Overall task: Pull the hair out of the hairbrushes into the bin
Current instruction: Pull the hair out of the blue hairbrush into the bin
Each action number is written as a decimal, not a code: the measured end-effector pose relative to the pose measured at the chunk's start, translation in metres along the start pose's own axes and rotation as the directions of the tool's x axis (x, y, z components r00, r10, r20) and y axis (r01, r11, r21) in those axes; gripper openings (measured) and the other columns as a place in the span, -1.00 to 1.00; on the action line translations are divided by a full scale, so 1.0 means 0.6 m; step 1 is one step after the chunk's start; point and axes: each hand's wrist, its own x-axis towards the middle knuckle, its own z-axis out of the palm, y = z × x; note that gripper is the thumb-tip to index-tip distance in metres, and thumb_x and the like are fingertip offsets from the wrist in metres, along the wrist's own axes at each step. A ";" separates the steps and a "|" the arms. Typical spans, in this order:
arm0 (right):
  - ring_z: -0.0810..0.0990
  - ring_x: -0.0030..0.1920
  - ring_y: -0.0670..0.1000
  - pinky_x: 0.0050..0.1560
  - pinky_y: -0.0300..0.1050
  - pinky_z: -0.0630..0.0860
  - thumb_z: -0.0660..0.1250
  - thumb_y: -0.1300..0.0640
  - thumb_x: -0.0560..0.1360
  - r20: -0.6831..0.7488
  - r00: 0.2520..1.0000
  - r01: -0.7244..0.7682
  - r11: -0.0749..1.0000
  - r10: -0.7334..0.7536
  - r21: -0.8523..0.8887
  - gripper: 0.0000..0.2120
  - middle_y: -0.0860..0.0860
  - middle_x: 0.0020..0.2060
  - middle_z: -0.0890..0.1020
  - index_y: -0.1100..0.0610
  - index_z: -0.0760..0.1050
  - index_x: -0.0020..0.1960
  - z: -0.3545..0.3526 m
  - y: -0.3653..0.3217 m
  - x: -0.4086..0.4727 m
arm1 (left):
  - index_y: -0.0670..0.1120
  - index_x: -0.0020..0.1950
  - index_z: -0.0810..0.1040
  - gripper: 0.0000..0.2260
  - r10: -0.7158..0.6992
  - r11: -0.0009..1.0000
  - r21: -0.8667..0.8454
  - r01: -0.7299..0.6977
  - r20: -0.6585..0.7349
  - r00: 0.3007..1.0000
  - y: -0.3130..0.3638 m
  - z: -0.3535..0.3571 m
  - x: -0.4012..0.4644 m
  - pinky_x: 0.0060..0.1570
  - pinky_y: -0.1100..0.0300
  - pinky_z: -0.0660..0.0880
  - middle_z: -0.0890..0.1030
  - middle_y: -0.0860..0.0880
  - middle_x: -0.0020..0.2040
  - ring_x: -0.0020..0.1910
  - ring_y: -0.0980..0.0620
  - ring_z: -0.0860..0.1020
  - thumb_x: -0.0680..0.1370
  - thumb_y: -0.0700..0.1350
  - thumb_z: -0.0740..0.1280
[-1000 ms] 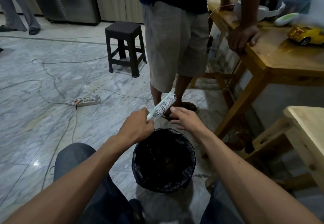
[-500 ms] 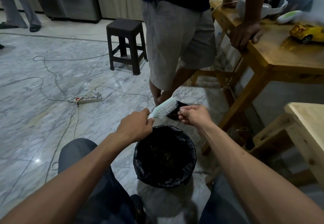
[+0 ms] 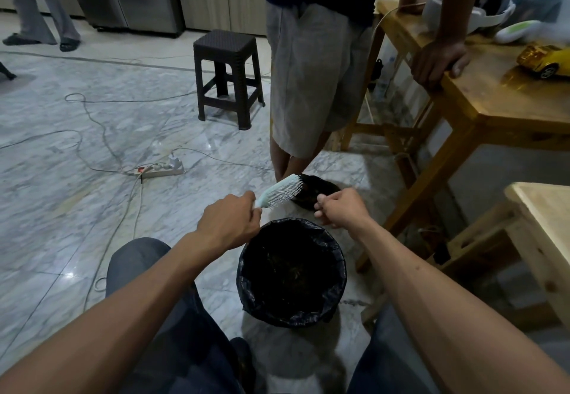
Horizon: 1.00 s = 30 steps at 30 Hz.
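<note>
Here, seen from the head camera: seated person, both bare forearms reaching forward over the knees. Left hand (image 3: 226, 224) is curled into a closed fist around the handle of a pale mint-green plastic hairbrush with white bristles (image 3: 280, 190). Brush head angles up and away to the right, bristles facing right and slightly down, held in the air just beyond the far rim of the bin. Right hand (image 3: 342, 208) sits just right of the brush head, apart from it, fingers curled in with thumb and forefinger pinched together; whether any hair is caught in the pinch is too fine to tell.

Round bin lined with a black plastic bag (image 3: 246, 285) stands on the grey-veined marble floor (image 3: 61, 224) between the person's knees, directly below and nearer than both hands. Inside is dark; some faint wispy matter at the bottom, not clear enough to name.

Surroundings: a second person in grey shorts (image 3: 311, 79) stands just beyond the brush, one hand resting on the edge of a varnished wooden table (image 3: 493, 97) at right. A yellow toy car (image 3: 544, 59) lies on that table. A dark brown plastic stool (image 3: 226, 76) stands further back on the floor. A white power strip with trailing cables (image 3: 162, 170) lies to the left. A pale unfinished wooden bench (image 3: 546, 224) is at the near right.
</note>
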 end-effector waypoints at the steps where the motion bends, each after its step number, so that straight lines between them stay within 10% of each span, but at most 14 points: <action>1: 0.73 -0.23 0.04 -0.25 -0.17 0.55 0.29 -0.08 0.62 0.036 0.999 0.009 1.000 -0.008 -0.019 -0.61 0.09 -0.22 0.77 0.18 0.71 -0.14 0.001 -0.003 -0.002 | -0.10 0.13 0.48 -0.75 -0.005 1.000 -0.016 0.005 0.002 1.000 0.003 -0.001 0.000 -0.32 0.08 0.42 0.59 -0.10 -0.19 -0.24 -0.17 0.57 0.61 0.04 0.19; 4: 0.74 0.00 0.09 -0.07 -0.07 0.59 0.27 -0.22 0.61 0.192 0.981 -0.032 0.991 0.007 0.126 -0.60 0.11 0.00 0.72 0.10 0.63 0.01 0.003 -0.023 -0.020 | -0.08 0.15 0.44 -0.74 -0.018 0.995 -0.100 0.022 0.035 0.999 0.017 -0.007 -0.001 -0.32 0.10 0.38 0.56 -0.06 -0.19 -0.26 -0.11 0.52 0.55 0.04 0.29; 10: 0.70 -0.24 -0.02 -0.27 -0.18 0.67 0.39 0.16 0.61 0.165 0.983 -0.028 0.807 -0.086 0.590 -0.82 0.10 -0.04 0.71 0.12 0.50 0.19 -0.028 -0.067 -0.027 | -0.02 0.12 0.41 -0.79 0.061 0.930 -0.365 -0.045 0.033 0.998 0.043 -0.031 0.008 -0.34 0.00 0.53 0.61 -0.10 -0.23 -0.33 -0.12 0.56 0.53 -0.02 0.32; 30: 0.72 -0.06 0.07 -0.27 -0.19 0.65 0.46 0.17 0.55 -0.562 0.825 0.382 0.796 -0.064 0.470 -0.79 0.15 -0.03 0.73 0.21 0.60 0.15 -0.540 -0.119 -0.199 | -0.13 0.14 0.58 -0.77 0.573 0.680 -0.389 -0.622 -0.247 0.781 0.472 -0.221 0.051 -0.07 0.00 0.58 0.62 -0.09 0.00 -0.08 -0.07 0.59 0.52 -0.08 0.38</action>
